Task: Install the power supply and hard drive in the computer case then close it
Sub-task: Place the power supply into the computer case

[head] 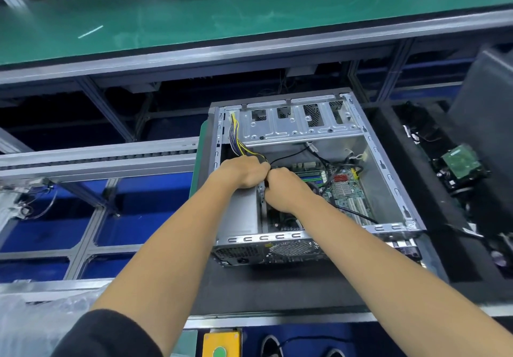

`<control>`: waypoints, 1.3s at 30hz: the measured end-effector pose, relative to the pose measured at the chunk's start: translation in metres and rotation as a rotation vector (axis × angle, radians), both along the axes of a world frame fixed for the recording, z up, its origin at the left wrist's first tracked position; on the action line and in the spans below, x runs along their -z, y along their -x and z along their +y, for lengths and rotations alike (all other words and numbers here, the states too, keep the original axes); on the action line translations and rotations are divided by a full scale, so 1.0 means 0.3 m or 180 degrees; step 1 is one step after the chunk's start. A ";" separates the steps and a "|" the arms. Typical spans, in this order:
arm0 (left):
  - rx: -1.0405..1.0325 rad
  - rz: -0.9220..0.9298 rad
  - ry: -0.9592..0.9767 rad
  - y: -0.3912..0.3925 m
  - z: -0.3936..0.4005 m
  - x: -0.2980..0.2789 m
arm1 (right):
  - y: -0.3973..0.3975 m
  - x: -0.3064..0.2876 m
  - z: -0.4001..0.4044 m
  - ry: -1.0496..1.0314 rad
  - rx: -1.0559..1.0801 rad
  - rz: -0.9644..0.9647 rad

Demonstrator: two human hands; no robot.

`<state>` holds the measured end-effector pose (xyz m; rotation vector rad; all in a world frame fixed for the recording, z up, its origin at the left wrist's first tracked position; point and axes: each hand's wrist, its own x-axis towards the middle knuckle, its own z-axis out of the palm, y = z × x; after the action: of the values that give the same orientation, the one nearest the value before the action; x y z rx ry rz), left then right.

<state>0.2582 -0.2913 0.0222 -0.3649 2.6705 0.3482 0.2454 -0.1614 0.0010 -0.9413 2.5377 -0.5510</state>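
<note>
An open computer case [388, 173] lies on its side on a black mat, with its motherboard [342, 190] showing. The grey power supply [241, 212] sits inside at the near left. Its yellow, purple and black cable bundle [236, 137] runs up along the case's left wall. My left hand [241, 172] grips that bundle near its lower end. My right hand [283, 190] touches the left one and holds black cables just over the power supply's edge. A hard drive [460, 166], green board up, lies on the mat to the right of the case.
A dark case side panel [483, 101] leans at the far right. A green conveyor belt [222, 12] runs across the back. An aluminium frame [97, 162] with blue surfaces below fills the left. Clear plastic wrap [33, 315] lies at the near left, and a yellow box with a green button [220, 344] sits at the bottom.
</note>
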 end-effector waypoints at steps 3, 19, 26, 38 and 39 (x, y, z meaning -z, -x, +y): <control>-0.0062 -0.0101 0.0115 -0.008 0.006 -0.005 | -0.007 -0.013 0.007 0.0049 0.0093 -0.0027; 0.0302 0.2243 -0.0328 0.099 0.313 -0.196 | 0.076 -0.288 0.308 0.1136 0.1216 0.0712; 0.0930 0.2133 -0.0724 0.242 0.671 -0.148 | 0.247 -0.231 0.762 0.1358 0.2394 0.0540; 0.0275 0.1590 -0.0562 0.554 0.967 0.003 | 0.287 0.286 0.779 -0.0319 0.1634 -0.0881; 0.0212 0.1543 -0.0538 0.557 0.968 0.018 | 0.289 0.296 0.776 -0.0332 0.1631 -0.0798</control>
<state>0.0912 -0.0009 0.0167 -0.1508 3.0798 0.7152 0.1588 0.0714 -0.0878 -0.1596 2.5350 -0.6239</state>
